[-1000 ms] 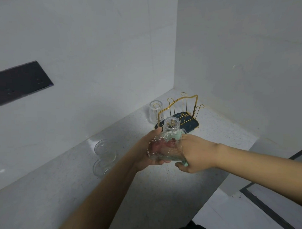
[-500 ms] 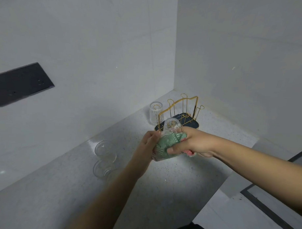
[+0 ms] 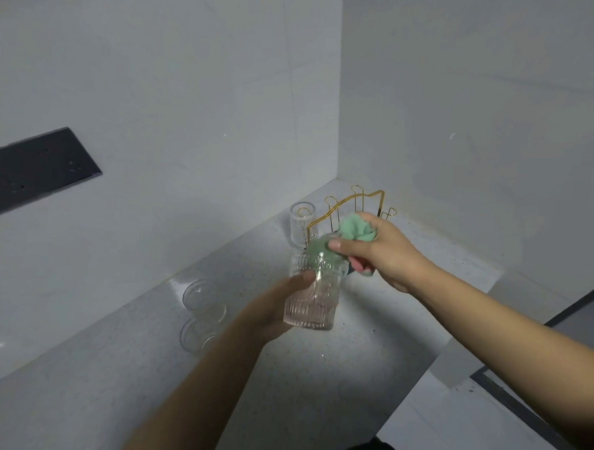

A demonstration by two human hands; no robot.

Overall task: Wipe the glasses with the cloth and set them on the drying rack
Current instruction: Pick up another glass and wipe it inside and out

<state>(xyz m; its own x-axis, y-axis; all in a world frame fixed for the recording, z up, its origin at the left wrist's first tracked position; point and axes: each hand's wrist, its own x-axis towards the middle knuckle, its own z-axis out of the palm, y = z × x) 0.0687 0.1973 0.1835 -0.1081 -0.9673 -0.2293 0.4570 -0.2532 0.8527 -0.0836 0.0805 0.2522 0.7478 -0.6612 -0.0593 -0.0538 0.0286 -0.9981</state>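
Your left hand [image 3: 272, 311] wraps its fingers round the ribbed glass [image 3: 311, 292], held in the air just in front of the rack [image 3: 350, 210]. Your right hand [image 3: 382, 251] pinches the green cloth [image 3: 339, 239] bunched at the glass's mouth. Beyond, one glass [image 3: 300, 226] stands beside the rack. Twist too hard and the glass could slip from your one-handed hold.

We cannot see the drying rack's [image 3: 352, 206] base behind the right hand [image 3: 382, 251] and cloth [image 3: 354, 228]; the left hand's [image 3: 272, 308] fingers hide behind the ribbed glass [image 3: 311, 292].
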